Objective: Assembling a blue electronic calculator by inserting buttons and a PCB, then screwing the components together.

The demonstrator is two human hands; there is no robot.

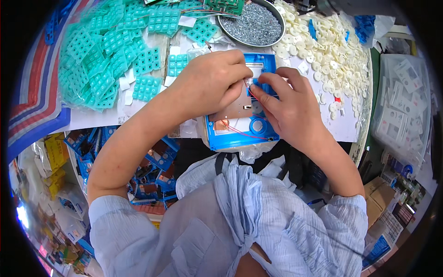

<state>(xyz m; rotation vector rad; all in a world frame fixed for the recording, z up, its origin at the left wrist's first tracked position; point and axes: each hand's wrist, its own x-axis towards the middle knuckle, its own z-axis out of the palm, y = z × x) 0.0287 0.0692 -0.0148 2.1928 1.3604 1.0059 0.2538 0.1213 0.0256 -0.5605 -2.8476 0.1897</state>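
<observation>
A blue plastic casing (pixel 217 141) lies at the front edge of the table, its inner side facing up. Inside it sits a brown circuit board (pixel 233 110) with a small switch on it, and thin red wires (pixel 244 134) run across the casing's near end. Over the board's far part, my left hand (pixel 216 79) is closed in a pinch, fingertips pointing right. My right hand (pixel 291 102) reaches over the casing's right side, thumb and fingers bent together close to the left fingertips. Whatever small piece lies between the fingers of either hand is hidden.
Many turquoise rubber keypads (pixel 99 60) cover the table's left. Behind the casing stands a round pan of screws (pixel 253 25); cream plastic discs (pixel 327 60) spread across the right. Blue casings (pixel 159 159) are heaped below the table on the left. A clear bag of white parts (pixel 401 106) hangs right.
</observation>
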